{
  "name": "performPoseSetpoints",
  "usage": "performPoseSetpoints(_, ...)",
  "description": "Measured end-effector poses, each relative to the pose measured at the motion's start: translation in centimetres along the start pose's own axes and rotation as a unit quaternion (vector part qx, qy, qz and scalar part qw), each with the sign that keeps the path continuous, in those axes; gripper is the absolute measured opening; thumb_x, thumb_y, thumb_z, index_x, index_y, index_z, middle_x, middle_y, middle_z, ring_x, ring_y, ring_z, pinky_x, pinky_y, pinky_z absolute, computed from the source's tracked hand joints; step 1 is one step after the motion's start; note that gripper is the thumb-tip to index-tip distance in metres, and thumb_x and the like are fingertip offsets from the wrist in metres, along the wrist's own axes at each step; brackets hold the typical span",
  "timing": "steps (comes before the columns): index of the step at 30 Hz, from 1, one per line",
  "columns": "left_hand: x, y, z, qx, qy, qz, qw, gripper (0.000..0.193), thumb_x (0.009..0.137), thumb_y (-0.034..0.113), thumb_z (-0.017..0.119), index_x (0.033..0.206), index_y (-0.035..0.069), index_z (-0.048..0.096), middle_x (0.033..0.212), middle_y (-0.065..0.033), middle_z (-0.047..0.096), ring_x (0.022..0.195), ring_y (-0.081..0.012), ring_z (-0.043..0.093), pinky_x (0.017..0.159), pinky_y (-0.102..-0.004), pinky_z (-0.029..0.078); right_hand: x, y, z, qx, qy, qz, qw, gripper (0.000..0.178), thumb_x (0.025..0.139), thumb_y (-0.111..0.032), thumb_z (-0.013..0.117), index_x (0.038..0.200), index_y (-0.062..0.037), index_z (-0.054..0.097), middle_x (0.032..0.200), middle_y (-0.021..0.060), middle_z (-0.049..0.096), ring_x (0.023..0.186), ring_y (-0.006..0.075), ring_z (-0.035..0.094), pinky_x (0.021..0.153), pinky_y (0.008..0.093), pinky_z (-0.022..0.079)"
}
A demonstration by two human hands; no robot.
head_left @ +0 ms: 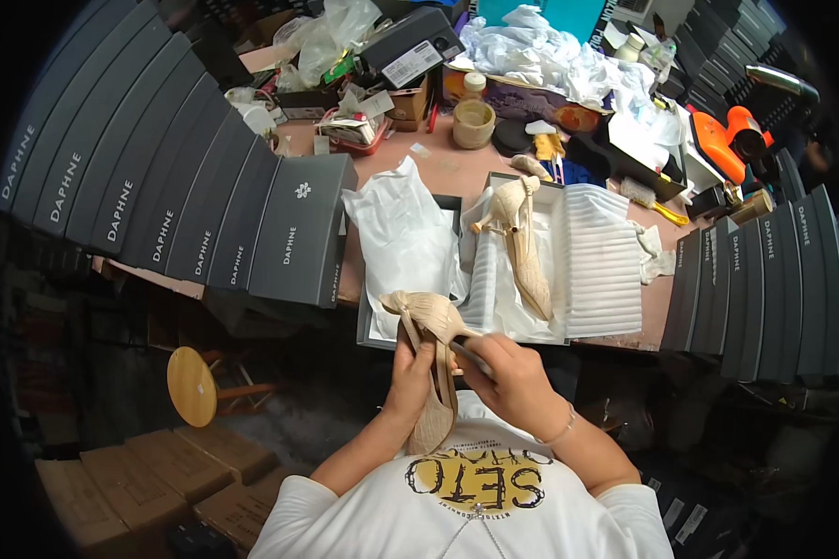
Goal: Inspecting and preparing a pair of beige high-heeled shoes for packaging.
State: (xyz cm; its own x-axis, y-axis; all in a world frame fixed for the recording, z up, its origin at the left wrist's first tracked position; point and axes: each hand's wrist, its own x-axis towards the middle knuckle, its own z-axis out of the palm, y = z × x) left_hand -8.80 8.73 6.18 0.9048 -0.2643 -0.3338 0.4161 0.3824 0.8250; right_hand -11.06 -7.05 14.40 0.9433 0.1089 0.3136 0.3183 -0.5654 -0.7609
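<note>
My left hand (408, 380) is closed around a beige high-heeled shoe (429, 312), held in front of my chest above the table's near edge. The shoe's toe part points down toward me, and its slim heel sticks out to the right. My right hand (515, 377) is closed right beside that heel, with a narrow greyish thing partly showing at its fingers; what it is stays unclear. A matching beige heeled shoe (524, 252) lies beyond, in an open shoe box (557, 270) lined with white paper. White tissue paper (396, 233) fills the part to its left.
Dark grey shoe boxes (298, 233) stand in a row at left, more boxes (764, 289) at right. Farther back are a jar (474, 124), a yellow-handled brush (664, 211), an orange heat tool (716, 147) and crumpled white paper (541, 51). A stool (192, 387) stands low left.
</note>
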Motion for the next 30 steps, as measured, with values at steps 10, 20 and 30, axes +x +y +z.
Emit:
performPoseSetpoints(10,-0.2,1.3,0.6,-0.004,0.026,-0.016,1.0,0.027,0.101,0.021,0.044,0.125,0.008,0.041,0.089,-0.0054,0.058,0.069,-0.0121,0.059,0.061,-0.0246,0.051,-1.8,0.6,0.7,0.068,-0.024,0.073,0.995,0.018,0.078,-0.004,0.071,0.093,-0.0016,0.06,0.084,0.0155,0.062,0.072,0.0328,0.063,0.062,0.0358,0.052)
performPoseSetpoints(20,0.4,0.8,-1.9,-0.041,-0.042,-0.057,0.997,0.031,0.102,0.025,0.039,0.129,0.009,0.041,0.098,-0.0061,0.059,0.078,-0.0121,0.059,0.07,-0.0243,0.05,-2.8,0.9,1.6,0.033,-0.073,0.077,0.994,0.021,0.078,-0.005,0.071,0.094,-0.0015,0.058,0.081,0.0151,0.061,0.068,0.032,0.063,0.06,0.0367,0.052)
performPoseSetpoints(30,-0.2,0.1,-0.3,0.003,0.024,-0.01,1.0,0.041,0.103,0.025,0.038,0.139,0.005,0.033,0.122,-0.0093,0.051,0.111,-0.0151,0.05,0.095,-0.0276,0.042,-0.5,0.4,3.2,-0.046,0.031,-0.043,0.997,0.025,0.075,-0.005,0.073,0.095,-0.0031,0.059,0.076,0.009,0.058,0.059,0.0245,0.06,0.05,0.0318,0.048)
